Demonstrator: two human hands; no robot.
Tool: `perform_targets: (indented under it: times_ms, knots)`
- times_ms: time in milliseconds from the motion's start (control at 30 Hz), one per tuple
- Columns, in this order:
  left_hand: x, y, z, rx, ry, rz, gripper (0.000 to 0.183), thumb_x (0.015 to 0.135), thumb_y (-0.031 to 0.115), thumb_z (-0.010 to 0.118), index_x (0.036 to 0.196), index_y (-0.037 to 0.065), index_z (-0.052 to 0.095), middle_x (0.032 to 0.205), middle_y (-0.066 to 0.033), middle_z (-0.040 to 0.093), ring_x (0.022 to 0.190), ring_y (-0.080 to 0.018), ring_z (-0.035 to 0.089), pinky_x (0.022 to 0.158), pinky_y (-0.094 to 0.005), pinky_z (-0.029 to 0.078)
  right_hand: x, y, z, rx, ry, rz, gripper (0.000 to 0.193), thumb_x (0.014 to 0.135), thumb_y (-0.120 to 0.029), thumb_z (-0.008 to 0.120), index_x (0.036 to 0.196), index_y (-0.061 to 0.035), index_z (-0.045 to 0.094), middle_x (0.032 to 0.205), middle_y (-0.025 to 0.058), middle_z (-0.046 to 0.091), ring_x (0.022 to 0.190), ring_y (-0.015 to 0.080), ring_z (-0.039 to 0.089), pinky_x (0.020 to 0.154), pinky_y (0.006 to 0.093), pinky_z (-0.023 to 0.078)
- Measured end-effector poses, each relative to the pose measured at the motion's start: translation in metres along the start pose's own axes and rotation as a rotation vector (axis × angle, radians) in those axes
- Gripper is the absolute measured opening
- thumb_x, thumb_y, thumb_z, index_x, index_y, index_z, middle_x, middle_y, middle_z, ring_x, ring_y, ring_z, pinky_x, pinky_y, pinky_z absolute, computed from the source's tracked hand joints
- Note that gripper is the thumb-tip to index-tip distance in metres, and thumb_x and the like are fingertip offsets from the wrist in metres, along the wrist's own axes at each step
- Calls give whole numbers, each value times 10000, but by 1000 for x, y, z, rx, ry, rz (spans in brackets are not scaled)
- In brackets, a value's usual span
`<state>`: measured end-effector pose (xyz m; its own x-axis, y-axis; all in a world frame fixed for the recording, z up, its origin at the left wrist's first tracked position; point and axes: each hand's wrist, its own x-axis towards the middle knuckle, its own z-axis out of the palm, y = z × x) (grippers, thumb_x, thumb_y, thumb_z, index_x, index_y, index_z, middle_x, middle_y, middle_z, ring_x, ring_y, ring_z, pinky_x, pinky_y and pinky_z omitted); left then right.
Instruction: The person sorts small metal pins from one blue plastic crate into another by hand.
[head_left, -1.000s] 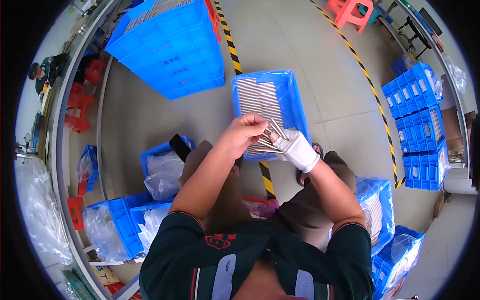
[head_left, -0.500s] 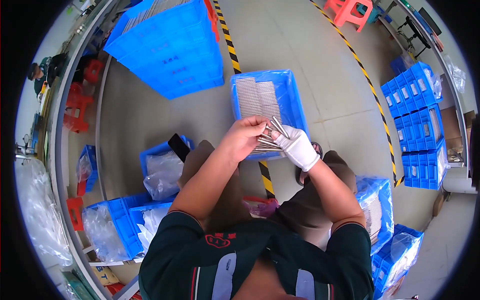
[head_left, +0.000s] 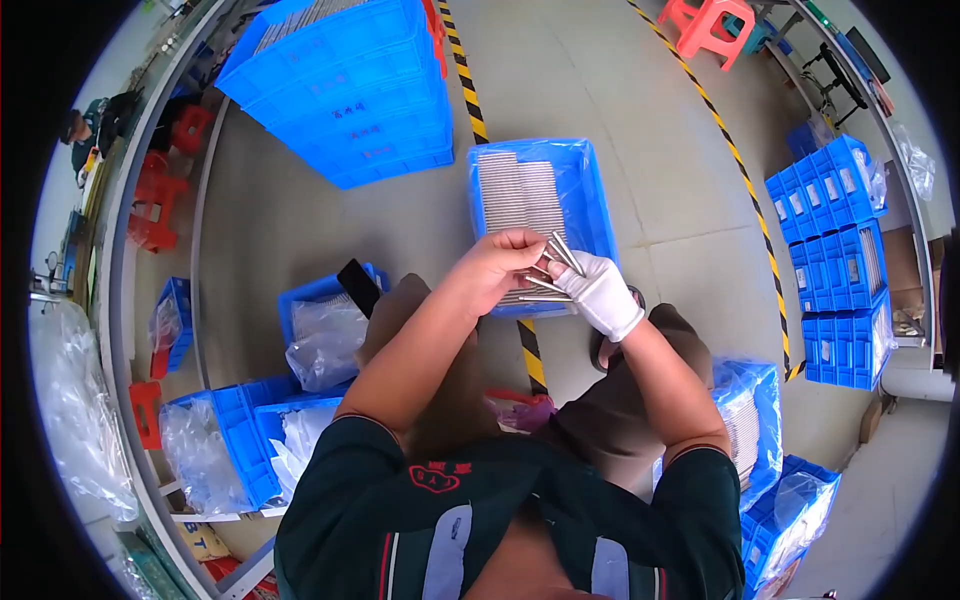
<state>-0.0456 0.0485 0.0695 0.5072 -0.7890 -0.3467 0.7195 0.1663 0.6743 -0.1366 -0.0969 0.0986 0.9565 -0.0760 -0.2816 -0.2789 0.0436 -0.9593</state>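
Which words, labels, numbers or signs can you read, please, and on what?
Dark green cloth shirt: red lettering, which I won't copy out.
Tall blue plastic crate stack: handwritten marks, too blurred to read.
Right-hand blue plastic crates: white labels, too small to read.
Yellow package, lower left: dark letters, likewise withheld.

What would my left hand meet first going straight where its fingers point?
Likely the metal rods in the gloved right hand, just beyond the left hand, though depth is unclear.

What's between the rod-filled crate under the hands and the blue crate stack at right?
Head view: grey floor, crossed by one black-and-yellow tape line running nearer the blue crate stack than the rod-filled crate.
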Motion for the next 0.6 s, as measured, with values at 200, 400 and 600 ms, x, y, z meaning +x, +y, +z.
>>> perform_targets:
  times_ms: [200, 400, 600]
  knots:
    - [-4, 1, 8, 395, 124, 272, 165, 809, 105, 574, 922, -14, 583, 866, -53, 599, 793, -104, 555, 724, -230, 436, 6, 3, -9, -27, 15, 99, 215, 848, -231, 546, 847, -21, 593, 613, -43, 488, 514, 37, 391, 440, 203, 324]
    - [-8, 4, 8, 467, 84, 265, 153, 793, 89, 596, 896, -23, 593, 826, -47, 603, 746, -93, 551, 698, -215, 432, 5, 2, -10, -75, -74, 109, 291, 834, -330, 552, 809, -40, 569, 605, -35, 474, 500, 54, 401, 435, 206, 330]
    - [-5, 8, 4, 482, 44, 213, 138, 782, 110, 613, 839, -16, 617, 767, -33, 606, 697, -70, 538, 639, -208, 434, 4, 4, -10, 6, -97, 143, 303, 827, -352, 555, 821, -50, 566, 592, -35, 469, 487, 49, 394, 417, 198, 307]
